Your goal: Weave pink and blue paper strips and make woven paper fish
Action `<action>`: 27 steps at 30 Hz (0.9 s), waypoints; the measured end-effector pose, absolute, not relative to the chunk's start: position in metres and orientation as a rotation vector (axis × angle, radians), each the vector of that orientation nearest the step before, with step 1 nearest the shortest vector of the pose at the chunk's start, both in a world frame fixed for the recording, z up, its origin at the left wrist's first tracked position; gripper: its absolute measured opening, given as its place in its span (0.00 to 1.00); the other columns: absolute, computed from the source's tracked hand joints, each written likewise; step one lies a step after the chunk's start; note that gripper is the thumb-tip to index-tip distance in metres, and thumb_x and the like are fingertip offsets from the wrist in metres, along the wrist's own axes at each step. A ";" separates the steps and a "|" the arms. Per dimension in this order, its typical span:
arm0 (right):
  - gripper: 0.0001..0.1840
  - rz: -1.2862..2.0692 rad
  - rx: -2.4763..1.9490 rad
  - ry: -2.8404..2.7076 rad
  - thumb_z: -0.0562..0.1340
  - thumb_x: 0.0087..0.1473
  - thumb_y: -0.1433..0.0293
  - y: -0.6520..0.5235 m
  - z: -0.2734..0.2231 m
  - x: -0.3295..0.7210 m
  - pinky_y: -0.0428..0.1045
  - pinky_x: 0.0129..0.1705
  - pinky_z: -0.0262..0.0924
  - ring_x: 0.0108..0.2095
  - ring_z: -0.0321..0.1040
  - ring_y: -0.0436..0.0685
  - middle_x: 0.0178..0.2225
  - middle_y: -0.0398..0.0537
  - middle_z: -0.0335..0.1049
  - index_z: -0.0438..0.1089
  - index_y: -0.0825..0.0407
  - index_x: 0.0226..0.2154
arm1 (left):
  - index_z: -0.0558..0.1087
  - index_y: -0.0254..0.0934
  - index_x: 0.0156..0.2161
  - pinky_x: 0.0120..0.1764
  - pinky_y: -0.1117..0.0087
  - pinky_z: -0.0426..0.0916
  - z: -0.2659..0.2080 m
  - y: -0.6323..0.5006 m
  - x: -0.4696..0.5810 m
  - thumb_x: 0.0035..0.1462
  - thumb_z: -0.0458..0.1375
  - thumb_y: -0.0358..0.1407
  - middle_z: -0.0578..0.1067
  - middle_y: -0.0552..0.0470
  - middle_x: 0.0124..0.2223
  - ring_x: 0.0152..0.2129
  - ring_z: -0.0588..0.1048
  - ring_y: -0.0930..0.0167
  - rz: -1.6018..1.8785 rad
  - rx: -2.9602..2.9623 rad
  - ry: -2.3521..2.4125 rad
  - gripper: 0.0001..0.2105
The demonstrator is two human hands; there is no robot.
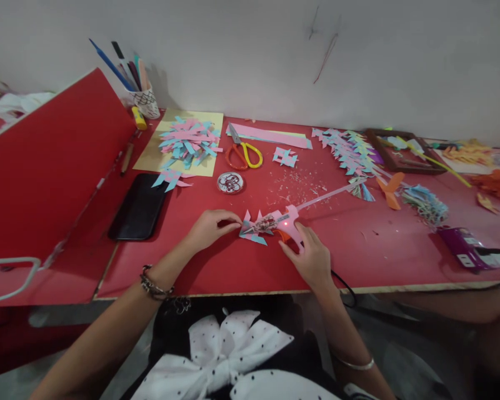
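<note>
My right hand (310, 256) is wrapped round the handle of a pink glue gun (289, 225), its small red light lit and a long glue stick (329, 195) poking from the back. The gun's nozzle lies over a folded pink and blue paper piece (254, 239) on the red table. At that paper's left edge, my left hand (213, 229) pinches it between thumb and fingertips. The gun covers part of the paper, and any glue is too small to make out.
Behind the hands lie scissors (244, 155), a round lid (230, 182) and a pile of paper strips (189, 139). A black phone (138, 208) rests on the left, below a red board (54, 161). Woven paper (344, 150) and a purple power box (462, 248) are to the right.
</note>
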State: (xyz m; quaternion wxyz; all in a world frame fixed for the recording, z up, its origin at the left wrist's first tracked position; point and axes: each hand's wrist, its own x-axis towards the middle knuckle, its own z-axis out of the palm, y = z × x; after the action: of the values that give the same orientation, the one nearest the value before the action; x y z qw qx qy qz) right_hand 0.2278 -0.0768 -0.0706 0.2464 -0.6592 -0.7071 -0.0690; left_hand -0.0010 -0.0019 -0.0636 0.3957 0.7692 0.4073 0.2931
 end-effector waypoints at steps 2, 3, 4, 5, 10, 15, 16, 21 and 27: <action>0.25 -0.186 -1.799 -1.937 0.49 0.52 0.54 -0.077 -0.070 0.228 0.49 0.26 0.61 0.29 0.68 0.57 0.32 0.55 0.70 0.66 0.56 0.41 | 0.72 0.38 0.28 0.35 0.73 0.65 -0.064 -0.001 0.000 0.50 0.52 0.38 0.76 0.53 0.31 0.28 0.73 0.73 0.716 1.985 1.035 0.09; 0.25 -0.187 -1.797 -1.939 0.49 0.52 0.54 -0.077 -0.070 0.228 0.49 0.26 0.61 0.29 0.68 0.57 0.32 0.55 0.70 0.66 0.56 0.42 | 0.72 0.38 0.28 0.35 0.74 0.65 -0.063 -0.001 0.000 0.50 0.52 0.38 0.76 0.53 0.31 0.28 0.73 0.73 0.711 1.996 1.042 0.09; 0.26 -0.187 -1.794 -1.941 0.49 0.52 0.54 -0.077 -0.070 0.228 0.49 0.26 0.61 0.29 0.68 0.57 0.32 0.55 0.70 0.66 0.56 0.42 | 0.72 0.38 0.28 0.35 0.74 0.65 -0.063 -0.001 0.000 0.50 0.52 0.38 0.76 0.53 0.31 0.28 0.73 0.73 0.710 2.001 1.049 0.09; 0.26 -0.185 -1.791 -1.941 0.49 0.52 0.54 -0.077 -0.071 0.228 0.49 0.26 0.61 0.29 0.68 0.57 0.32 0.55 0.70 0.66 0.56 0.42 | 0.72 0.38 0.28 0.35 0.74 0.65 -0.063 -0.001 0.001 0.51 0.51 0.38 0.76 0.53 0.31 0.28 0.73 0.73 0.707 2.004 1.054 0.09; 0.25 -0.180 -1.787 -1.889 0.49 0.52 0.53 -0.077 -0.071 0.230 0.50 0.29 0.62 0.31 0.68 0.58 0.32 0.54 0.70 0.66 0.55 0.42 | 0.72 0.39 0.27 0.35 0.73 0.65 -0.061 -0.001 0.001 0.50 0.51 0.38 0.76 0.53 0.31 0.28 0.73 0.73 0.688 2.013 1.072 0.09; 0.27 -0.173 -1.787 -1.817 0.49 0.51 0.52 -0.077 -0.072 0.230 0.51 0.31 0.63 0.33 0.68 0.59 0.33 0.56 0.71 0.65 0.55 0.41 | 0.72 0.38 0.27 0.36 0.72 0.65 -0.061 -0.001 0.001 0.50 0.52 0.39 0.76 0.53 0.31 0.28 0.73 0.72 0.702 1.979 1.073 0.09; 0.27 -0.176 -1.780 -1.802 0.50 0.51 0.51 -0.077 -0.072 0.231 0.52 0.32 0.63 0.33 0.68 0.59 0.33 0.56 0.71 0.65 0.55 0.41 | 0.72 0.38 0.27 0.36 0.72 0.65 -0.062 -0.001 0.000 0.49 0.52 0.39 0.77 0.53 0.31 0.29 0.73 0.72 0.716 1.961 1.076 0.09; 0.28 -0.208 -1.762 -1.657 0.51 0.48 0.50 -0.074 -0.071 0.239 0.54 0.36 0.63 0.36 0.68 0.60 0.35 0.58 0.71 0.65 0.56 0.41 | 0.72 0.37 0.28 0.37 0.71 0.66 -0.063 -0.004 -0.004 0.48 0.54 0.41 0.77 0.52 0.32 0.30 0.73 0.71 0.864 1.827 1.174 0.10; 0.29 -0.306 -2.025 -1.524 0.50 0.48 0.49 -0.068 -0.069 0.261 0.55 0.33 0.60 0.35 0.66 0.62 0.37 0.59 0.69 0.65 0.55 0.41 | 0.73 0.39 0.28 0.36 0.71 0.66 -0.062 -0.012 -0.006 0.49 0.54 0.41 0.77 0.53 0.31 0.29 0.73 0.72 0.832 1.940 1.154 0.09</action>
State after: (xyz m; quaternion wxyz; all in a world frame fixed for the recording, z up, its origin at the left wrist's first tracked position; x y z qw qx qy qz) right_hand 0.2606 -0.0681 -0.0692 0.2903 -0.7590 -0.5714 -0.1147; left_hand -0.0063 -0.0123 -0.0624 0.3596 0.7525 0.4476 0.3228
